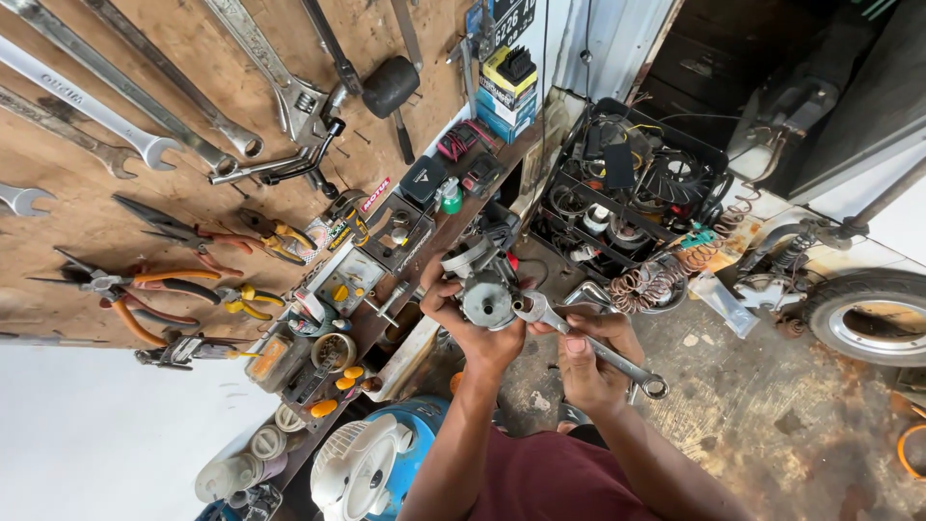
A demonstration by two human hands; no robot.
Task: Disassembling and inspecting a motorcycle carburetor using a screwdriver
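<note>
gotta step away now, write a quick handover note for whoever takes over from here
Left hand: grips the grey metal carburettor-like part, held up in front of the cluttered workbench shelf.
Right hand: holds the silver combination spanner, open end set on a fitting at the part's side.
Done: spanner is seated on the fitting.
Left: whether the fitting is loose or tight cannot be told; check first.
</note>
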